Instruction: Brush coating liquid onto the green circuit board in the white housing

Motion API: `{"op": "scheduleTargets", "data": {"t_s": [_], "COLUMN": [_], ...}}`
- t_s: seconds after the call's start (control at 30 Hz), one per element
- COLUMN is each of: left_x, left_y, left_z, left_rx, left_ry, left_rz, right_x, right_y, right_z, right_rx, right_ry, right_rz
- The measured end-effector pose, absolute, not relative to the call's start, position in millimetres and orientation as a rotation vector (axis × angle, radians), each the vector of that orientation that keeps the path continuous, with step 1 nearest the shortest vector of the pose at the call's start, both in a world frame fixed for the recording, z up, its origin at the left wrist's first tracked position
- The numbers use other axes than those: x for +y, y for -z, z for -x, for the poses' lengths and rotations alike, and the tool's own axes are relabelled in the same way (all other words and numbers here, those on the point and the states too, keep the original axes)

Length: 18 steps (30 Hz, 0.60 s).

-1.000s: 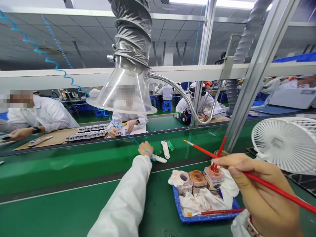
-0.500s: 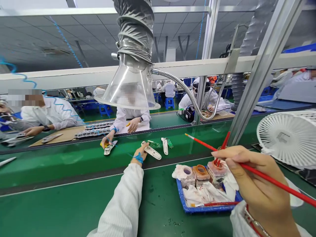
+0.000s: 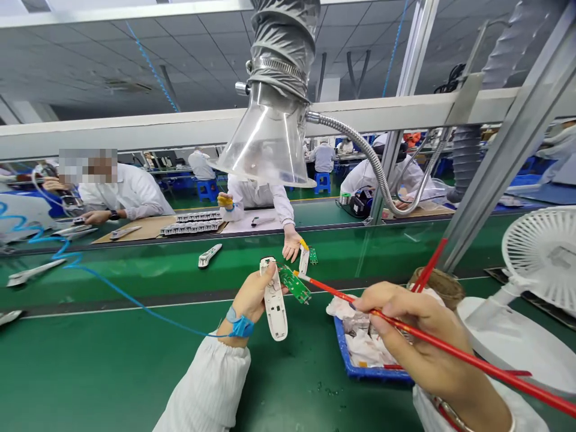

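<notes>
Sitting on the green bench [image 3: 288, 384], a blue tray [image 3: 348, 348] is stuffed with white cloth [image 3: 362, 345], and the right hand is hiding most of it. Just past it, a round brown pot [image 3: 438, 288] holds a red stick [image 3: 429, 264]. No writing is big enough to read.

The left hand [image 3: 254, 297] is curled shut around a long white plastic shell [image 3: 274, 306], which is hollow and stands tipped over the bench. A blue strap [image 3: 240, 324] circles that wrist. A green circuit board [image 3: 294, 284] sits right beside the shell (I can't tell what holds it up). The right hand [image 3: 416, 327] pinches a long red brush [image 3: 450, 342] like a pencil, and its tip reaches the board's edge. Across the bench, a co-worker's open hand [image 3: 291, 245] is near another white shell [image 3: 304, 260].
</notes>
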State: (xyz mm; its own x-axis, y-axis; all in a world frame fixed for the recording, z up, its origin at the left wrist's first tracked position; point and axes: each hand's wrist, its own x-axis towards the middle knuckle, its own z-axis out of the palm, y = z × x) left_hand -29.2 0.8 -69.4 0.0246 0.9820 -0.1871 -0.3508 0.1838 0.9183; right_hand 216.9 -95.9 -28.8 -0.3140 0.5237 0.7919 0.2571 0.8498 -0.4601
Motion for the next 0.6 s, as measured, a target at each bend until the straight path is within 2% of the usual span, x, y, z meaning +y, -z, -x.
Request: {"op": "scheduleTargets", "data": {"t_s": [0.6], "left_x": [-21], "left_y": [64], "left_z": [18], "left_rx": [1.004], "left_ry": [-1.067], "left_rz": [-0.943], "right_x": [-88], "right_y": [36], "right_z": [-207], "right_rx": [-2.016], "right_ry": [-0.243], "right_rz": [0.596]}}
